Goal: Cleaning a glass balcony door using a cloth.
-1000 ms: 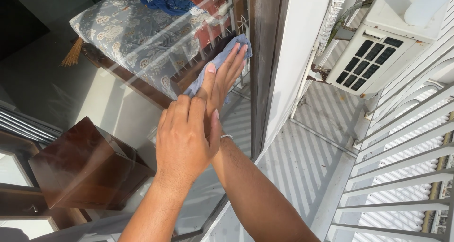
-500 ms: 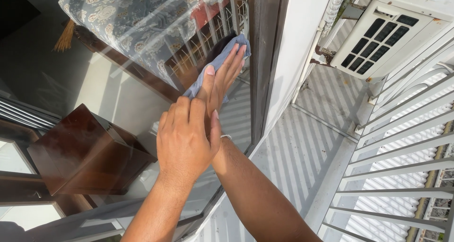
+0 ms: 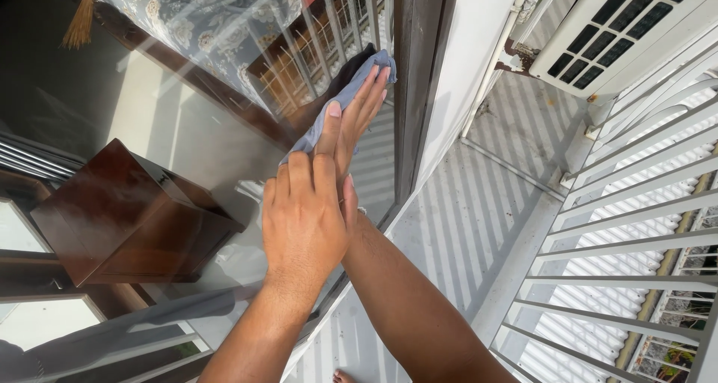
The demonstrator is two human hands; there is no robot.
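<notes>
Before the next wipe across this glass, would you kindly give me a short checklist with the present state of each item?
1. Blue cloth lies flat between the right hand and the glass pane: ok.
2. Right hand's fingers spread over the cloth, pressing it to the pane: ok.
3. Left hand lies over the right wrist, holding nothing: ok.
4. Cloth clear of the dark door frame: not ok, its top corner sits right at the frame's edge.
5. Glass clean under the cloth: cannot tell, reflections hide it.
6. Footing on the balcony floor: cannot tell, only a toe shows.
</notes>
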